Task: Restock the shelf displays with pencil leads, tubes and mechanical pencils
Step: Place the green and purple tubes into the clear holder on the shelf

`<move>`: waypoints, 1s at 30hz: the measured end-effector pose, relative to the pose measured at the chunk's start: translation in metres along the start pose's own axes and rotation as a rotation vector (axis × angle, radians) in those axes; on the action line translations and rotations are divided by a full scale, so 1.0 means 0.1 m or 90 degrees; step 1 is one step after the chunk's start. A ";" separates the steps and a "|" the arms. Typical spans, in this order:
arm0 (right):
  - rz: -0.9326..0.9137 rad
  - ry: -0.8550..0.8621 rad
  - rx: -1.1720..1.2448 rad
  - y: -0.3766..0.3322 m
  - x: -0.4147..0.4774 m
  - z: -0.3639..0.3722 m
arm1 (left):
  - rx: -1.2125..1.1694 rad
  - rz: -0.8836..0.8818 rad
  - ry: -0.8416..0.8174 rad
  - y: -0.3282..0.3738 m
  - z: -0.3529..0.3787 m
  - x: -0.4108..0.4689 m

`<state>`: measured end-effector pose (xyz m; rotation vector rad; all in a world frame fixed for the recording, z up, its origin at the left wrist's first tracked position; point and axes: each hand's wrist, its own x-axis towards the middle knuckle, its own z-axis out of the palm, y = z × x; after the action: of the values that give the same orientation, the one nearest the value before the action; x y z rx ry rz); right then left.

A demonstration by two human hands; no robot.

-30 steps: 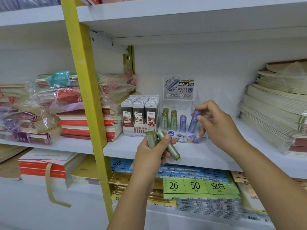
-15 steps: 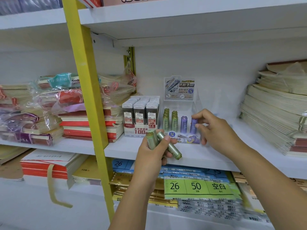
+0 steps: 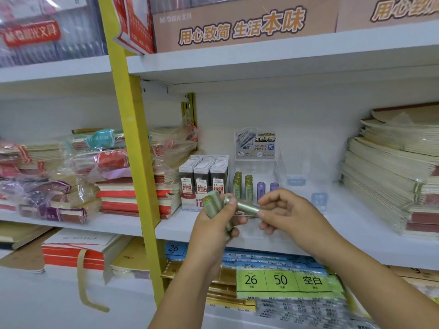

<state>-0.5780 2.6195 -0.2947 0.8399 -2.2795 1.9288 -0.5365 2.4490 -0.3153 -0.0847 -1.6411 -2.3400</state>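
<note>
Shelf (image 3: 332,233), yellow upright (image 3: 135,138) before notebook stacks (image 3: 118,198)

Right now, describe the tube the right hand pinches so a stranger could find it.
Find the middle shelf, right of the yellow post, where a clear display stands. Before it the right hand pinches a green tube. It lies sideways; spare tubes in the left hand tilt steeper, the display's stand upright.

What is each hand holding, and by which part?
The left hand grips a few green tubes around their lower bodies. The right hand pinches a single green tube at its right end; its left end meets the left thumb.
</note>
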 end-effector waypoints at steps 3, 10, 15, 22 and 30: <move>0.015 0.011 0.020 0.01 0.03 -0.03 | -0.003 -0.009 0.023 -0.02 -0.03 0.01; 0.023 0.015 0.020 0.00 0.08 0.02 | 0.039 0.005 0.035 -0.07 -0.08 0.05; -0.006 0.044 0.097 -0.02 0.09 0.09 | 0.083 0.033 0.052 -0.08 -0.11 0.11; -0.142 0.138 -0.085 -0.25 0.41 -0.05 | 0.080 0.037 -0.009 -0.06 -0.07 0.16; -0.130 0.085 -0.498 -0.39 1.41 -0.24 | 0.147 0.025 0.025 -0.14 -0.25 0.33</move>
<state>-0.6890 2.5864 -0.2023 0.7531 -2.4261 0.8436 -0.5685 2.4242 -0.3297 -0.0239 -1.8586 -2.0948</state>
